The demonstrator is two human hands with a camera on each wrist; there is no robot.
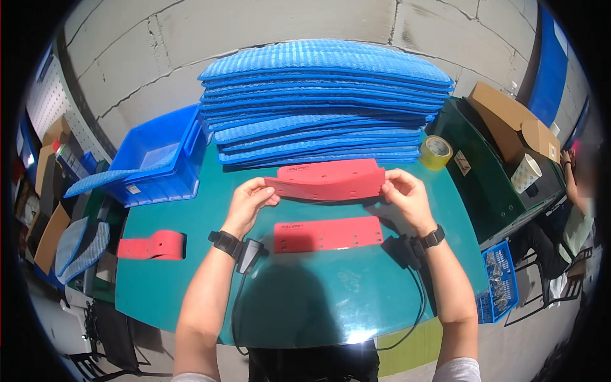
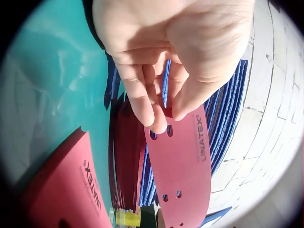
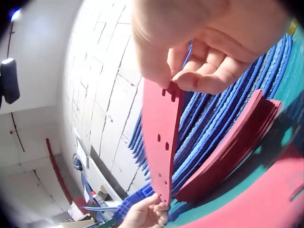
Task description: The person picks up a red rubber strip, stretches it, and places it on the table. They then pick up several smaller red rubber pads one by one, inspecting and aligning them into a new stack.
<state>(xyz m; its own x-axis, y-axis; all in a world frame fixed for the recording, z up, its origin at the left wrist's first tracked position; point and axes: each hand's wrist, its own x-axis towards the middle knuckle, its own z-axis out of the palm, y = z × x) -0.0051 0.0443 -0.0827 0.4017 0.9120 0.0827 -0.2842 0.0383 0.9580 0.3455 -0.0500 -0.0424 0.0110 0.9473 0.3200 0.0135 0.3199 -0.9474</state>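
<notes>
A red rubber strip with slots [image 1: 324,190] is stretched level between both hands, in front of a stack of red strips [image 1: 331,169]. The left hand [image 1: 250,202] pinches its left end, and the right hand [image 1: 407,197] pinches its right end. In the left wrist view, thumb and fingers of the left hand [image 2: 175,57] hold the printed end of the strip [image 2: 183,161]. The right wrist view shows the right hand [image 3: 204,47] gripping the other end of the strip [image 3: 159,128]. Nearer the person, another red strip [image 1: 328,234] lies flat on the green table.
Behind the strips rises a tall stack of blue pads [image 1: 324,102]. A blue bin [image 1: 159,159] and a curled red strip [image 1: 153,246] are at the left. Clear tape [image 1: 435,153], a green crate [image 1: 487,172] and a paper cup [image 1: 526,173] stand right. A seated person is far right.
</notes>
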